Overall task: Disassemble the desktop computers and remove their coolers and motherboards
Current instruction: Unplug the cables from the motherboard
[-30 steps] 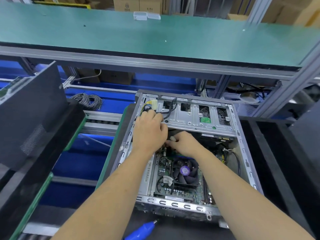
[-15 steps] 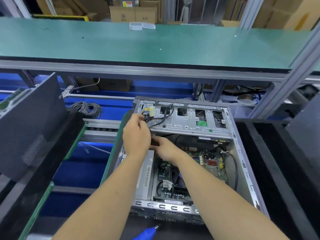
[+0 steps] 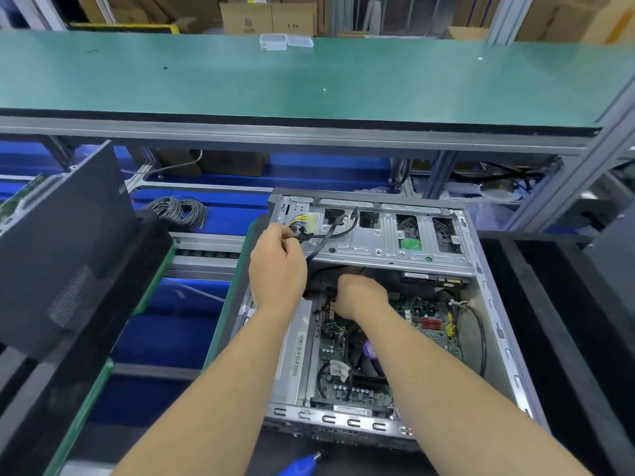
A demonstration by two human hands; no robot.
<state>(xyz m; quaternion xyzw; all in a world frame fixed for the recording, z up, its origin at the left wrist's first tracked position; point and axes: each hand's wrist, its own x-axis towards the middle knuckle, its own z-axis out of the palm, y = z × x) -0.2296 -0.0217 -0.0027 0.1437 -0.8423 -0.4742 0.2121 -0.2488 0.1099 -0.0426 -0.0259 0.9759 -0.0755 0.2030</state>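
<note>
An open grey desktop case [image 3: 494,304] lies on its side in front of me. Inside it sits the green motherboard [image 3: 424,314] with a black cooler fan [image 3: 369,355] bearing a purple hub, partly hidden by my right forearm. My left hand [image 3: 276,269] grips a bundle of black and yellow power cables [image 3: 304,228] with a white connector, lifted over the drive cage [image 3: 388,249]. My right hand [image 3: 357,297] reaches under the cage's edge, fingers curled on dark cabling there; what exactly it holds is hidden.
A black case panel [image 3: 65,242] leans at the left. A coil of grey cable [image 3: 178,209] lies on the blue conveyor behind. A blue electric screwdriver [image 3: 302,465] tip shows at the bottom edge. A green bench shelf [image 3: 309,80] spans above. Black trays [image 3: 563,321] stand to the right.
My left hand has lifted the cable bundle up and left toward the drive cage's corner. My right hand slid left, deeper under the cage edge. The view has tilted upward slightly.
</note>
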